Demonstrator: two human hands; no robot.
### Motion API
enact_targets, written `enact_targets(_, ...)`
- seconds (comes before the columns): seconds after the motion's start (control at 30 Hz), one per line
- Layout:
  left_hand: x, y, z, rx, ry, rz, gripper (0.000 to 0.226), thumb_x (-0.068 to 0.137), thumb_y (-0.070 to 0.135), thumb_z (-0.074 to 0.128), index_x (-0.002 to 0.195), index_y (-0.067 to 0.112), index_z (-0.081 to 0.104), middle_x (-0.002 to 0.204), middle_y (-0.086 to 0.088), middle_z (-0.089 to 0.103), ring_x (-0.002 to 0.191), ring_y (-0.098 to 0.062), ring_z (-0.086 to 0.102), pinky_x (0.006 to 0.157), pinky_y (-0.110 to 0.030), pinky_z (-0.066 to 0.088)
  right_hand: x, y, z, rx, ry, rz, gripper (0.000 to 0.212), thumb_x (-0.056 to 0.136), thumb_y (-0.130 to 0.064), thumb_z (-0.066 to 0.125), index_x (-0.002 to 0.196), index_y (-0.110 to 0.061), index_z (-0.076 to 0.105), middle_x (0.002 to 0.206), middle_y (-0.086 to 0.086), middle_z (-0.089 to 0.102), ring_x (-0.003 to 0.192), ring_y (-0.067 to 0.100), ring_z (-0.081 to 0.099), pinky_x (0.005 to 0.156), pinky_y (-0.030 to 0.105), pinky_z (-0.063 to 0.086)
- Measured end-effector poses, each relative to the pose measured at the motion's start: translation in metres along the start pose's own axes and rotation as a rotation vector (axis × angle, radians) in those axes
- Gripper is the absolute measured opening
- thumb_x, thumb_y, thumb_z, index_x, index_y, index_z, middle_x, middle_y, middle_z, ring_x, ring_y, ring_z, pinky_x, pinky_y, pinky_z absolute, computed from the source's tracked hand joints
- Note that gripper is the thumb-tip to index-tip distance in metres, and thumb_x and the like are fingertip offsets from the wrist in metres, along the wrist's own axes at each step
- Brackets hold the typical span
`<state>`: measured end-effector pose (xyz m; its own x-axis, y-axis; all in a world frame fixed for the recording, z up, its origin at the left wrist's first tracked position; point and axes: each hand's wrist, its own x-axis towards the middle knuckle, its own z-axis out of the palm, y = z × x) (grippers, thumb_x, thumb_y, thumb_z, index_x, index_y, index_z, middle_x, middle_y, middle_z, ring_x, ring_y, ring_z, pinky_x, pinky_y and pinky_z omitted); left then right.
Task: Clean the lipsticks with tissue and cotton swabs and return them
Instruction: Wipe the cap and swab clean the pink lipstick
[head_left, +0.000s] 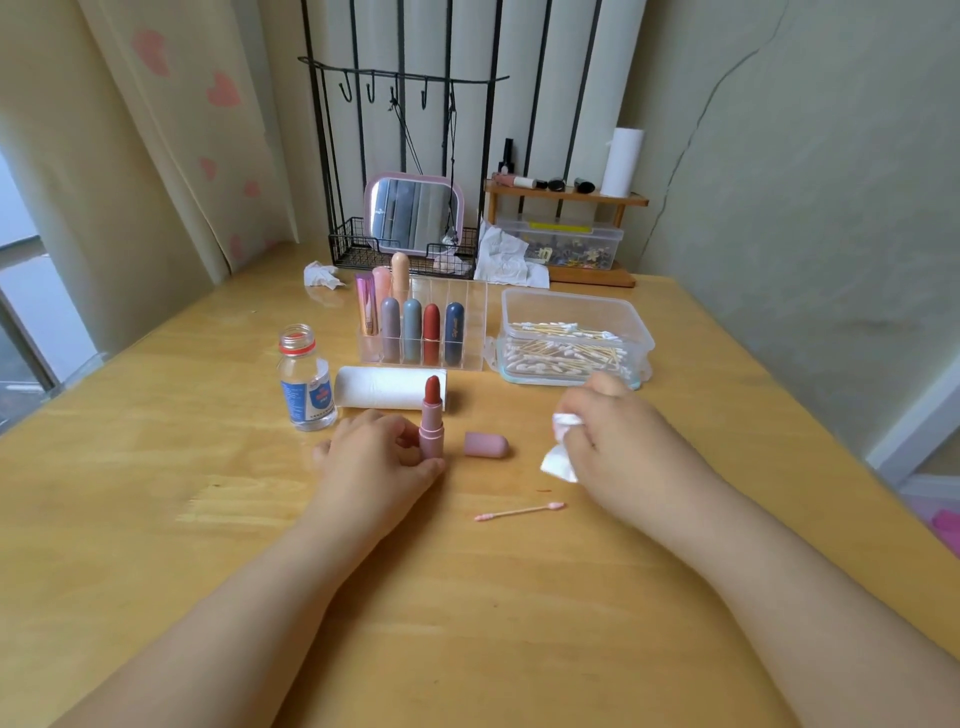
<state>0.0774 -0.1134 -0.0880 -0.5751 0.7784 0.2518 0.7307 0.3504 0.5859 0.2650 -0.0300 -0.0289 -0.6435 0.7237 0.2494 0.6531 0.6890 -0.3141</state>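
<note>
A pink lipstick (431, 421) with its red bullet wound out stands upright on the wooden table (208, 519). My left hand (374, 457) grips its base. Its pink cap (485, 445) lies on its side just to the right. My right hand (613, 431) holds a crumpled white tissue (560, 452) right of the cap. A used pink cotton swab (519, 512) lies in front of the hands. Behind stands a clear organizer (470, 332) with several capped lipsticks (431, 332).
A tissue roll (387, 387) lies behind the lipstick, an open clear bottle (305, 382) to its left. A clear box of cotton swabs (571, 338) sits at the right. Crumpled tissues (322, 274), a mirror (413, 213) and a wooden shelf (566, 197) stand at the back.
</note>
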Motion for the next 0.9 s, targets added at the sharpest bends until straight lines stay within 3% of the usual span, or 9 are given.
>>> enact_targets(0.17,-0.001,0.001,0.000,0.010,-0.003,0.004,0.020,0.078,0.040,0.069,0.082,0.032,0.052,0.093,0.011,0.047,0.107,-0.017,0.046,0.074,-0.030,0.021,0.026,-0.023,0.016,-0.166,-0.236,-0.049,0.038,0.091,-0.042,0.054,0.127,-0.028,0.054,0.127,-0.005,0.052,0.099,0.016,0.055,0.084,0.031,0.048)
enact_targets(0.23,-0.001,0.002,-0.001,0.024,-0.014,0.004,0.019,0.079,0.041,0.068,0.082,0.033,0.051,0.092,0.013,0.045,0.108,-0.015,0.044,0.074,-0.030,0.021,0.038,-0.027,0.025,-0.196,-0.242,-0.055,0.039,0.091,-0.045,0.054,0.126,-0.028,0.056,0.127,-0.003,0.053,0.112,0.018,0.053,0.088,0.032,0.047)
enact_targets(0.4,-0.001,0.003,-0.003,0.034,-0.047,-0.006,0.021,0.079,0.043,0.068,0.087,0.033,0.052,0.097,0.013,0.045,0.113,-0.014,0.042,0.077,-0.029,0.021,0.050,-0.030,0.036,-0.192,-0.249,-0.061,0.028,0.088,-0.043,0.060,0.112,-0.029,0.064,0.114,-0.003,0.056,0.109,0.020,0.053,0.085,0.032,0.046)
enact_targets(0.53,-0.002,0.005,-0.005,0.051,-0.103,-0.076,0.059,0.072,0.049,0.073,0.121,0.026,0.049,0.124,0.007,0.046,0.123,-0.015,0.038,0.085,-0.031,0.026,0.044,-0.021,0.032,-0.037,-0.226,0.029,0.025,0.083,-0.045,0.064,0.104,-0.032,0.066,0.099,-0.010,0.055,0.097,0.015,0.056,0.079,0.035,0.053)
enact_targets(0.6,-0.005,0.008,-0.009,0.044,-0.104,-0.152,0.072,0.068,0.050,0.076,0.126,0.025,0.042,0.125,0.006,0.039,0.125,-0.016,0.034,0.091,-0.033,0.027,0.037,-0.018,0.025,0.100,-0.199,0.072,0.019,0.079,-0.044,0.069,0.096,-0.034,0.069,0.101,-0.015,0.061,0.094,0.010,0.058,0.076,0.033,0.055)
enact_targets(0.7,-0.011,0.015,-0.027,0.051,-0.070,-0.198,0.058,0.068,0.037,0.078,0.111,0.024,0.041,0.108,0.005,0.029,0.118,-0.020,0.032,0.083,-0.030,0.024,0.020,-0.019,0.011,0.359,-0.162,0.116,0.009,0.077,-0.031,0.075,0.074,-0.033,0.067,0.074,-0.024,0.063,0.069,-0.001,0.060,0.054,0.019,0.052)
enact_targets(0.77,-0.018,0.021,-0.040,0.060,-0.067,-0.125,0.041,0.072,0.029,0.073,0.095,0.024,0.041,0.100,0.007,0.037,0.106,-0.018,0.042,0.078,-0.028,0.030,0.008,-0.019,0.002,0.535,-0.152,0.131,0.007,0.076,-0.023,0.075,0.075,-0.024,0.069,0.063,-0.019,0.062,0.053,0.000,0.056,0.046,0.015,0.047)
enact_targets(0.83,-0.026,0.030,-0.048,-0.069,-0.091,-0.034,0.020,0.077,0.023,0.067,0.082,0.022,0.047,0.085,0.009,0.050,0.081,-0.009,0.051,0.066,-0.022,0.038,-0.003,-0.020,-0.007,0.645,-0.178,0.112,0.007,0.077,-0.017,0.074,0.080,-0.015,0.068,0.073,-0.009,0.069,0.056,0.004,0.057,0.047,0.015,0.046)
enact_targets(0.9,-0.036,0.039,-0.051,-0.246,-0.161,-0.008,0.009,0.083,0.025,0.063,0.079,0.023,0.055,0.076,0.010,0.056,0.063,-0.002,0.050,0.052,-0.013,0.037,-0.012,-0.020,-0.012,0.699,-0.220,0.077,0.010,0.080,-0.016,0.072,0.085,-0.010,0.067,0.085,-0.008,0.073,0.065,0.004,0.059,0.047,0.010,0.042)
